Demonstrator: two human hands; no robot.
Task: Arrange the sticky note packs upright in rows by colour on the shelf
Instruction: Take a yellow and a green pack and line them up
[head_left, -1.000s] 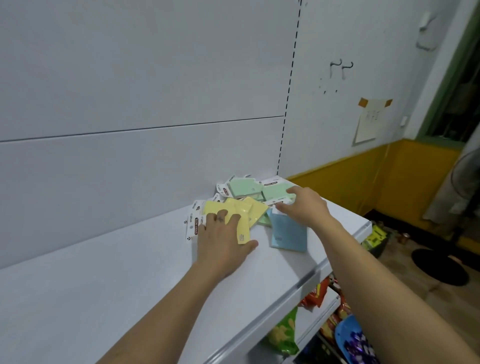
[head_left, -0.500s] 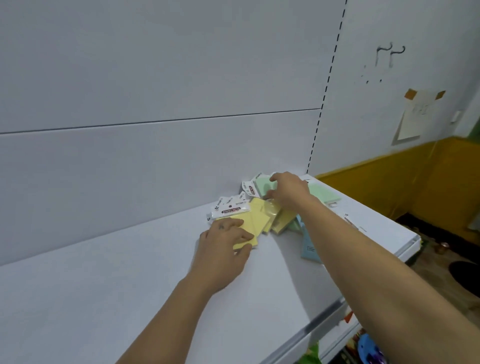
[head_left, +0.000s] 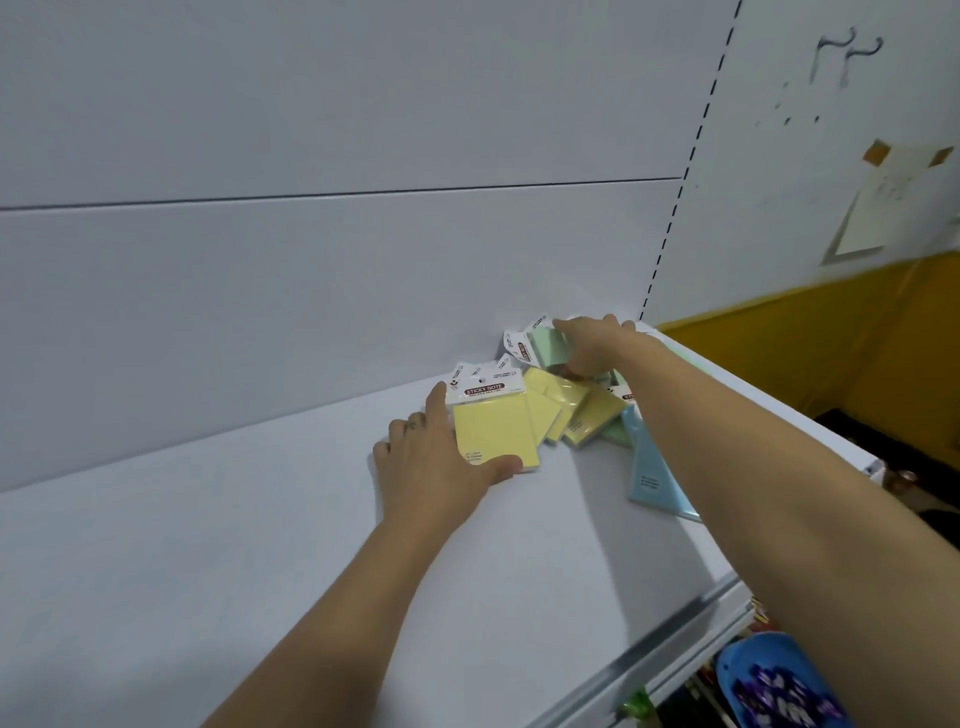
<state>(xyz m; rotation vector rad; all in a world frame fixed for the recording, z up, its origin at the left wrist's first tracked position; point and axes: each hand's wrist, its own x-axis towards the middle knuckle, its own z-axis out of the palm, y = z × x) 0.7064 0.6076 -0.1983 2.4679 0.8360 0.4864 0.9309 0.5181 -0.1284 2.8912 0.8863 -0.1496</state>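
White shelf (head_left: 260, 545): left hand (head_left: 434, 467) pinches yellow pack (head_left: 493, 434); right hand (head_left: 592, 345) on green packs (head_left: 548, 345), grip unclear; stand yellows upright first.

Shelf (head_left: 208, 545) top lay bare left & front of left hand (head_left: 434, 467), wide room there. Back panel (head_left: 311, 286) closed the rear. Pile of packs (head_left: 550, 415) filled the back-right corner; blue pack (head_left: 649, 467) plus right forearm (head_left: 779, 493) blocked the right side.

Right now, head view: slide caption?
Left hand grips yellow pack; right hand reaches green packs on white shelf.
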